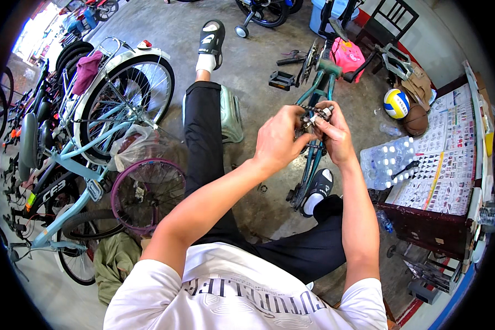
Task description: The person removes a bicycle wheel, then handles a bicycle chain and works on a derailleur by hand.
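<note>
In front of me, both hands are closed around a small silver-and-black metal bicycle part (315,117); its exact kind is hard to make out. My left hand (280,137) grips it from the left, fingers curled and thumb pointing in toward it. On the other side, my right hand (338,135) pinches it between thumb and fingers. Directly beneath my hands stretches a dark green bicycle frame (317,156), partly hidden by them. Beyond the hands, a black pedal (281,80) sticks out to the left by the frame's chainring (309,60).
At left stands a light-blue bicycle (74,165) among other bikes, with a purple wheel rim (115,190) nearer me. A pale green stool (232,116) is beside my left leg. To the right are packed water bottles (388,163), a volleyball (396,103), a basketball (416,120) and a paper-covered table (440,148).
</note>
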The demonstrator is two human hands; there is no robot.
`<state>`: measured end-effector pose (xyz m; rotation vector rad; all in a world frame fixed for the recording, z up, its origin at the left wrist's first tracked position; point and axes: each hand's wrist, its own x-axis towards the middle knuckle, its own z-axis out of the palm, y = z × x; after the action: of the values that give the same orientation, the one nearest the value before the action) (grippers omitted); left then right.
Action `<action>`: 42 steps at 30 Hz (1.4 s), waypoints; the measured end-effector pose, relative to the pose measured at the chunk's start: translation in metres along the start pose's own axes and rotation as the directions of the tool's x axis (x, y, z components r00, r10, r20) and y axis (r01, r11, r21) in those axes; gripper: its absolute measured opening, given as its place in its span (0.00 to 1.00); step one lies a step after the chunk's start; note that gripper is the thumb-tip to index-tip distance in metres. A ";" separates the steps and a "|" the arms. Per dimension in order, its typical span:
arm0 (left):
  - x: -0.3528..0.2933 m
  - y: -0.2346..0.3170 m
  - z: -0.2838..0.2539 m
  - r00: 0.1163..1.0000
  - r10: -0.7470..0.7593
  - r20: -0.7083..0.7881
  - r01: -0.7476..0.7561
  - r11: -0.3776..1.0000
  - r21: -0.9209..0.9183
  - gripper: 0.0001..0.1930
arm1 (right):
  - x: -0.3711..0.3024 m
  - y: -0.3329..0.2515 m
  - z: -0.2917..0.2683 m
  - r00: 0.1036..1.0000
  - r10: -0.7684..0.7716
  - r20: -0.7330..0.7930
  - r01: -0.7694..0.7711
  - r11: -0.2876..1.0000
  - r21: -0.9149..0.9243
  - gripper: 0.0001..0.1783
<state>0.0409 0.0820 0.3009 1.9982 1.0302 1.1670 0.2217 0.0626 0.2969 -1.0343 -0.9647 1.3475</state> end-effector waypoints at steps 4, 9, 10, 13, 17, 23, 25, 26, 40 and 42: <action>-0.028 -0.021 0.006 0.722 -0.588 0.364 0.665 0.448 -0.597 0.22 | 0.002 -0.005 0.001 1.000 -0.016 0.003 0.016 0.998 0.067 0.18; -0.039 -0.020 0.013 0.421 -0.325 0.847 0.732 -0.428 -0.529 0.27 | -0.001 -0.008 0.004 1.000 0.010 0.003 -0.010 0.995 0.104 0.18; -0.037 -0.019 0.017 0.444 -0.292 0.847 0.696 -0.482 -0.531 0.27 | -0.002 -0.009 0.004 1.000 0.013 0.001 -0.013 0.994 0.106 0.18; -0.028 -0.011 0.027 0.531 -0.176 0.829 0.599 -0.613 -0.515 0.25 | -0.003 -0.009 0.002 1.000 0.021 0.022 -0.024 0.994 0.106 0.18; -0.025 -0.016 0.033 0.573 -0.127 0.810 0.559 -0.662 -0.500 0.17 | 0.000 -0.008 -0.002 0.999 0.011 0.052 -0.015 0.996 0.087 0.18; -0.016 -0.014 0.023 0.555 -0.217 0.803 0.559 -0.618 -0.553 0.10 | 0.002 -0.008 -0.004 0.997 0.012 0.071 -0.018 0.997 0.080 0.18; -0.010 -0.014 0.015 0.597 -0.303 0.743 0.637 -0.385 -0.668 0.10 | 0.001 -0.010 -0.003 0.997 0.010 0.075 -0.016 0.996 0.087 0.18; -0.007 -0.013 0.009 0.623 -0.342 0.703 0.659 -0.255 -0.708 0.11 | 0.000 -0.009 -0.003 0.997 0.015 0.080 -0.021 0.997 0.078 0.18; 0.017 -0.001 -0.007 0.749 0.594 0.295 -0.662 0.655 0.364 0.08 | -0.001 0.008 0.000 0.999 0.015 -0.044 -0.015 1.000 -0.005 0.18; 0.024 -0.003 -0.013 0.716 0.601 0.354 -0.698 0.608 0.378 0.09 | -0.002 0.007 -0.007 0.998 0.036 -0.041 -0.037 0.999 -0.012 0.19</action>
<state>0.0356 0.1051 0.3141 3.0075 0.4968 1.0720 0.2269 0.0604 0.2885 -1.0904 -0.9292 1.3465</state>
